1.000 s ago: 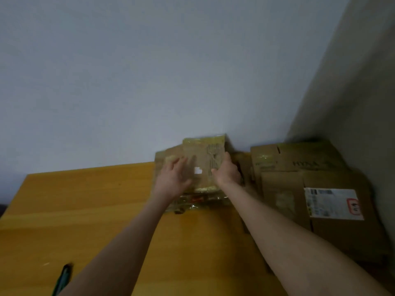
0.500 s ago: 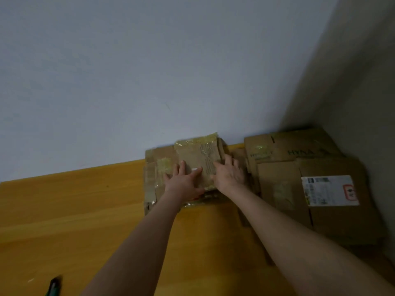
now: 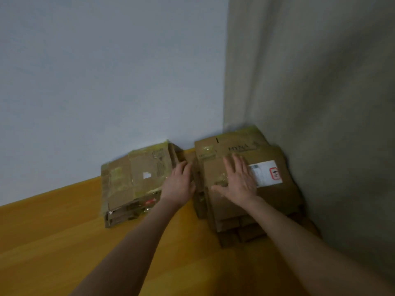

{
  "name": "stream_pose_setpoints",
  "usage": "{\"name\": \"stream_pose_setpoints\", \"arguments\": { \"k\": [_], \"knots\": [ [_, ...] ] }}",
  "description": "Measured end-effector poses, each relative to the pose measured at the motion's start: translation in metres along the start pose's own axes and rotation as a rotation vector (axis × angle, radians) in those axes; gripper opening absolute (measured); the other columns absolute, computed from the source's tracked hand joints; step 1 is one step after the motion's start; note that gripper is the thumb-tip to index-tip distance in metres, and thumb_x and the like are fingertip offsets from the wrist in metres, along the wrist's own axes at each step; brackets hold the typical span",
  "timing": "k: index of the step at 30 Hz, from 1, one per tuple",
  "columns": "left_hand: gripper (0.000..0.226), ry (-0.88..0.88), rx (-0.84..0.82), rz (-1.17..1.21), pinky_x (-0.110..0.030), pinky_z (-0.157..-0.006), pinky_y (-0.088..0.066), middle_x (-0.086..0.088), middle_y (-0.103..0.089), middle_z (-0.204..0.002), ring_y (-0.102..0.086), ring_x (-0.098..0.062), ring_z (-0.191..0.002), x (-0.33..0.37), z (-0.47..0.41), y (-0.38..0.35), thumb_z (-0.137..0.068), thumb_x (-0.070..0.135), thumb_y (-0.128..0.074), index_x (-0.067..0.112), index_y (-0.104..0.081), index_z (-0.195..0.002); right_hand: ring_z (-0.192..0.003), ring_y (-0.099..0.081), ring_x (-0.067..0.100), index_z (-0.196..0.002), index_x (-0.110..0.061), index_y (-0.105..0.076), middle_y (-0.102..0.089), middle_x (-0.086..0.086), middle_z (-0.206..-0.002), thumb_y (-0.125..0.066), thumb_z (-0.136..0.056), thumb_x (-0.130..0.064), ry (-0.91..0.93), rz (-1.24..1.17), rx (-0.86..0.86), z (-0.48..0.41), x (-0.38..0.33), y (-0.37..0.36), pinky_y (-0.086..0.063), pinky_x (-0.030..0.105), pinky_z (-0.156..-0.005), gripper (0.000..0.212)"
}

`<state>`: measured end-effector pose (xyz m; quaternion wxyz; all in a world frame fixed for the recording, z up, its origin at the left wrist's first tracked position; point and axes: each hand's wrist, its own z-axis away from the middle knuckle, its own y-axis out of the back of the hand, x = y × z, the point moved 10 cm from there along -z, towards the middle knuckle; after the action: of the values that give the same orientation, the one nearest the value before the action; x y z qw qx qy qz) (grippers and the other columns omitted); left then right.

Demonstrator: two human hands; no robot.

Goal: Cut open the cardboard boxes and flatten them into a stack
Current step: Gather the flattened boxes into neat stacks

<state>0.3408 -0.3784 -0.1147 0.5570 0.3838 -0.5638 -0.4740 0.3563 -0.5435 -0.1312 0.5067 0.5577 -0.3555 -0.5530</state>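
Nearest, two bare forearms [image 3: 132, 242] rising from the lower edge across a smooth orange-brown wooden worktop [image 3: 53, 242].

Further on, left grip [image 3: 178, 184] down in the gap between two piles, fingers straight and pressed together, lying against the right edge of the left-hand stack of flattened brown cardboard [image 3: 132, 182]; fingertips partly lost in shadow there.

Right grip [image 3: 237, 180] flat, fingers spread wide, palm down on top of the right-hand stack of flattened brown cardboard [image 3: 277, 195], pinching nothing.

Left-hand stack: dull, creased board patched with glossy yellowish clear tape [image 3: 116, 178], a small white sticker [image 3: 147, 174] near the middle, ragged layered edges on the near side.

Right-hand stack: taller, plainer, stepped at the front, carrying a white rectangular shipping label [image 3: 266, 173] with a red-bordered mark, its left edge meeting the right grip's fingers; print too small to read. Behind, a further sheet printed "HYNA" [image 3: 238, 148].

Both stacks on the worktop, at its far side, the right one tucked into the corner.

Beyond, a plain pale blue-grey wall [image 3: 106, 71] and, to the right, a grey-beige surface [image 3: 320, 103] with faint vertical folds, wall or curtain hard to say. Whole view soft and dim.
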Motion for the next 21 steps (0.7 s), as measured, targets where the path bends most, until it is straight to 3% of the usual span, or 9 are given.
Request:
{"name": "stream_pose_setpoints", "arguments": {
  "k": [2,4,6,8,11,14,18,21],
  "knots": [
    [0.079,0.035,-0.032,0.171,-0.038,-0.1,-0.047,-0.007,-0.027,-0.153,-0.042,-0.026,-0.133,0.034,0.007,-0.021,-0.09,0.034,-0.062,0.017,-0.017,-0.153,-0.147,0.011,0.029,-0.152,-0.026,0.009,0.012,0.008,-0.16,-0.064,-0.067,-0.073,0.004,0.027,-0.058,0.017,0.033,-0.003,0.002,0.045,-0.118,0.121],
    [0.089,0.261,-0.121,0.457,-0.043,-0.106,-0.043,-0.011,-0.025,-0.153,-0.039,-0.029,-0.135,0.042,0.016,-0.055,-0.087,0.032,-0.068,0.016,-0.011,-0.154,-0.145,0.018,0.029,-0.15,-0.028,0.016,0.021,0.005,-0.158,-0.068,-0.061,-0.074,0.004,0.095,-0.18,0.037,0.065,-0.018,0.005,0.049,-0.118,0.131],
    [0.087,0.481,-0.159,0.748,-0.047,-0.106,-0.042,-0.012,-0.035,-0.149,-0.043,-0.031,-0.132,0.042,0.024,-0.084,-0.084,0.03,-0.073,0.014,-0.02,-0.151,-0.144,0.023,0.03,-0.149,-0.03,0.02,0.029,0.004,-0.156,-0.071,-0.06,-0.072,-0.032,0.122,-0.285,0.052,0.091,-0.034,0.002,0.054,-0.116,0.134],
    [0.075,0.601,-0.128,0.884,-0.047,-0.101,-0.047,-0.011,-0.051,-0.138,-0.052,-0.03,-0.123,0.04,0.026,-0.094,-0.082,0.027,-0.075,0.011,-0.036,-0.143,-0.143,0.025,0.031,-0.149,-0.03,0.02,0.032,0.004,-0.155,-0.073,-0.063,-0.068,-0.047,0.107,-0.318,0.06,0.102,-0.043,-0.002,0.057,-0.115,0.132],
    [0.06,0.718,-0.114,0.926,-0.043,-0.098,-0.05,-0.012,-0.061,-0.127,-0.058,-0.028,-0.115,0.035,0.026,-0.097,-0.079,0.025,-0.078,0.007,-0.052,-0.13,-0.143,0.023,0.033,-0.149,-0.029,0.018,0.03,0.005,-0.155,-0.072,-0.065,-0.068,-0.057,0.088,-0.301,0.06,0.105,-0.047,-0.003,0.056,-0.115,0.13],
    [0.054,0.743,-0.107,0.816,-0.044,-0.089,-0.055,-0.013,-0.065,-0.118,-0.063,-0.029,-0.106,0.033,0.024,-0.086,-0.076,0.029,-0.081,0.004,-0.059,-0.119,-0.144,0.022,0.033,-0.15,-0.029,0.018,0.027,0.005,-0.156,-0.069,-0.064,-0.072,-0.051,0.07,-0.266,0.056,0.11,-0.043,0.0,0.054,-0.116,0.129],
    [0.066,0.748,-0.003,0.801,-0.046,-0.086,-0.056,-0.01,-0.06,-0.118,-0.062,-0.029,-0.104,0.037,0.025,-0.063,-0.076,0.033,-0.081,0.006,-0.052,-0.128,-0.146,0.017,0.031,-0.152,-0.032,0.008,0.02,0.005,-0.159,-0.059,-0.067,-0.079,0.032,0.08,-0.219,0.054,0.111,-0.033,0.003,0.05,-0.116,0.117],
    [0.035,0.671,0.068,0.856,-0.042,-0.088,-0.054,-0.007,-0.066,-0.108,-0.062,-0.023,-0.095,0.047,0.013,-0.039,-0.088,0.03,-0.069,0.009,-0.063,-0.115,-0.147,0.011,0.025,-0.153,-0.031,-0.001,0.01,0.002,-0.161,-0.05,-0.072,-0.081,0.102,0.042,-0.125,0.048,0.093,-0.013,0.007,0.047,-0.115,0.107]
  ]
}}
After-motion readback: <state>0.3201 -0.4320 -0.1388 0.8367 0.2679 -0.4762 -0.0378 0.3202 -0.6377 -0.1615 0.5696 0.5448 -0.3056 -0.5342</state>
